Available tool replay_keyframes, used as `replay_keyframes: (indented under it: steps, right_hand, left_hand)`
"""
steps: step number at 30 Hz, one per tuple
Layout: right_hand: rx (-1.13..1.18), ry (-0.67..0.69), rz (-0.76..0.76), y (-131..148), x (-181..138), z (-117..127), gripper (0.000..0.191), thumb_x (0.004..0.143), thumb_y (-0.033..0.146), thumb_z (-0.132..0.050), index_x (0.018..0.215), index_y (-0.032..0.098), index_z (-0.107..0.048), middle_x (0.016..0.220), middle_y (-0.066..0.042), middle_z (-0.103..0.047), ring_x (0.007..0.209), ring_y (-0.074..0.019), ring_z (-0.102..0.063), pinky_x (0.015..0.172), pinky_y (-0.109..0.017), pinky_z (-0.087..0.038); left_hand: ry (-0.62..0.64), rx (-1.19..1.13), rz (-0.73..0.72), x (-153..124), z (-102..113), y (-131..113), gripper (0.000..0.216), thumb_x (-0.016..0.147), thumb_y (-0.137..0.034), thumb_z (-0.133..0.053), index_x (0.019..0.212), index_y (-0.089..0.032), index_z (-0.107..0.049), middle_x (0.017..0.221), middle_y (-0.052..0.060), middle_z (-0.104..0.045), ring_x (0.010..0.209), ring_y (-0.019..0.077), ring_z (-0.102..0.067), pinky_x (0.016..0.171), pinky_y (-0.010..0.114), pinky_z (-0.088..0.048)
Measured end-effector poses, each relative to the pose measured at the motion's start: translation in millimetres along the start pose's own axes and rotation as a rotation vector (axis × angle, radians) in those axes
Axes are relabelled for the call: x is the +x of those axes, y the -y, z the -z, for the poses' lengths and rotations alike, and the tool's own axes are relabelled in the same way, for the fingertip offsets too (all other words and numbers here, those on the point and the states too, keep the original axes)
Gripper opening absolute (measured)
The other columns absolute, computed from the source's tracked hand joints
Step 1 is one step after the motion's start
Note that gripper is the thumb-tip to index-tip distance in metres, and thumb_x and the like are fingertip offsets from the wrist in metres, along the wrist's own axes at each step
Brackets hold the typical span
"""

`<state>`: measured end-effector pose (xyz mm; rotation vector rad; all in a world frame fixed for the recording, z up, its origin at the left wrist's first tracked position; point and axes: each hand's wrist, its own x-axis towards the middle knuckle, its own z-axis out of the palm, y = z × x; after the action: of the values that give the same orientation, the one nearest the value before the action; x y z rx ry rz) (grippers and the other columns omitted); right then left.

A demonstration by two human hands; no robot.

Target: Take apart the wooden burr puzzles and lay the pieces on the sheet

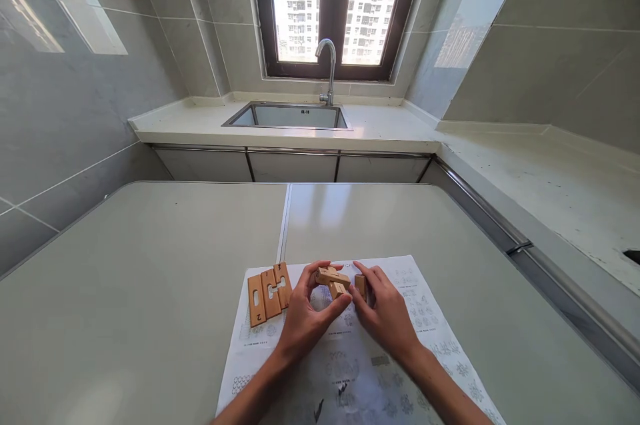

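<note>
Holding a small cluster of wooden blocks (332,280) between both hands, just above a printed sheet (350,365) on the worktop (150,292). Left hand (306,315) comes in from 7 o'clock: fingers curled over the top of the cluster, thumb pressed up under it, so it is pinching the blocks. Right hand (385,312) comes in from 5 o'clock: fingertips closed on a short wooden piece (361,285) at the 3 o'clock side of the cluster. That piece sits just beside the cluster (cannot tell if it is joined or only touching).

Three flat slotted wooden pieces (269,292) lie side by side at 9 o'clock from the left hand, near it but not touched. They rest half on the sheet's top left corner, half on bare worktop. One carries a dark mark that looks like a "2".

The sheet is covered in small diagrams, too fine to read.

At 12 o'clock, well apart: a steel sink (287,116) with a curved tap (329,68) set in a pale counter under a window (335,8). High-rise blocks outside.
</note>
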<state>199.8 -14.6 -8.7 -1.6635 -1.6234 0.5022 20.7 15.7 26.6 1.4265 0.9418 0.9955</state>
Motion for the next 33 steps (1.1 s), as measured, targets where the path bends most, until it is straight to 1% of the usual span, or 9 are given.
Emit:
replay_keyframes:
  steps: [3,7,11,17,21,24,27,30,33]
  right_hand:
    - [-0.023,-0.004,0.013,-2.7,0.1,-1.6,0.04,0.102,0.04,-0.051,0.137,0.023,-0.057,0.102,-0.008,-0.063,0.089,-0.025,-0.063,0.08,-0.039,-0.054]
    - [-0.041,-0.037,0.012,-4.4,0.9,-1.9,0.03,0.099,0.033,-0.053,0.127,0.024,-0.06,0.107,-0.008,-0.064,0.102,-0.0279,-0.061,0.091,-0.045,-0.051]
    - [-0.074,-0.049,-0.018,-5.2,1.9,-1.3,0.024,0.098,0.033,-0.053,0.117,0.025,-0.064,0.106,-0.008,-0.064,0.103,-0.0299,-0.058,0.091,-0.048,-0.049]
    - [-0.074,-0.05,-0.031,-8.4,2.3,-2.7,0.031,0.097,0.032,-0.053,0.124,0.024,-0.066,0.107,-0.009,-0.061,0.105,-0.0305,-0.056,0.094,-0.049,-0.048]
    - [-0.057,-0.059,-0.054,-9.3,2.3,-2.6,0.031,0.096,0.03,-0.053,0.124,0.025,-0.066,0.11,-0.009,-0.06,0.108,-0.0308,-0.055,0.096,-0.05,-0.047]
    - [0.032,-0.09,-0.041,-4.8,3.1,1.9,0.026,0.097,0.034,-0.054,0.119,0.026,-0.066,0.114,-0.01,-0.06,0.113,-0.0309,-0.054,0.098,-0.049,-0.047]
    - [0.199,-0.104,-0.004,3.4,4.4,9.0,0.022,0.099,0.04,-0.053,0.11,0.026,-0.067,0.117,-0.009,-0.061,0.116,-0.0293,-0.056,0.099,-0.046,-0.048]
    - [0.326,-0.022,0.051,9.2,5.1,13.2,0.026,0.101,0.044,-0.052,0.108,0.027,-0.069,0.118,-0.009,-0.063,0.114,-0.0277,-0.059,0.099,-0.044,-0.049]
    - [0.375,0.06,0.108,9.8,4.7,13.1,0.027,0.101,0.047,-0.054,0.108,0.027,-0.071,0.121,-0.01,-0.064,0.117,-0.028,-0.059,0.1,-0.043,-0.05]
  left_hand:
    - [0.015,0.013,-0.019,-0.6,-0.5,-0.2,0.05,0.085,-0.038,-0.079,0.128,-0.026,-0.054,0.133,0.009,-0.068,0.115,0.0244,-0.067,0.105,0.043,-0.048]
    - [0.043,0.029,-0.037,-1.1,-1.4,-1.8,0.051,0.084,-0.037,-0.079,0.128,-0.027,-0.054,0.132,0.009,-0.068,0.117,0.0249,-0.066,0.105,0.042,-0.048]
    - [0.061,0.04,-0.057,-1.8,-2.1,-3.0,0.051,0.085,-0.037,-0.079,0.129,-0.028,-0.053,0.133,0.008,-0.067,0.12,0.0245,-0.064,0.106,0.041,-0.047]
    - [0.071,0.061,-0.075,-2.1,-2.4,-4.1,0.053,0.084,-0.035,-0.08,0.129,-0.028,-0.053,0.133,0.008,-0.068,0.119,0.0246,-0.065,0.107,0.041,-0.047]
    - [0.066,0.065,-0.089,-2.0,-2.8,-4.7,0.055,0.083,-0.035,-0.081,0.129,-0.028,-0.053,0.132,0.009,-0.068,0.119,0.0254,-0.065,0.106,0.042,-0.047]
    - [0.062,0.076,-0.099,-2.1,-3.2,-5.0,0.054,0.083,-0.034,-0.08,0.129,-0.027,-0.053,0.132,0.009,-0.068,0.119,0.0261,-0.066,0.106,0.043,-0.048]
    - [0.067,0.092,-0.099,-2.3,-3.4,-5.1,0.054,0.084,-0.034,-0.08,0.13,-0.027,-0.052,0.133,0.009,-0.067,0.12,0.0262,-0.065,0.107,0.044,-0.047]
    - [0.076,0.105,-0.111,-2.6,-3.4,-4.6,0.056,0.083,-0.034,-0.08,0.131,-0.028,-0.052,0.131,0.008,-0.067,0.121,0.0264,-0.064,0.108,0.044,-0.047]
    - [0.097,0.113,-0.122,-3.1,-3.2,-3.5,0.058,0.082,-0.034,-0.08,0.132,-0.028,-0.051,0.13,0.007,-0.065,0.12,0.0264,-0.063,0.106,0.042,-0.049]
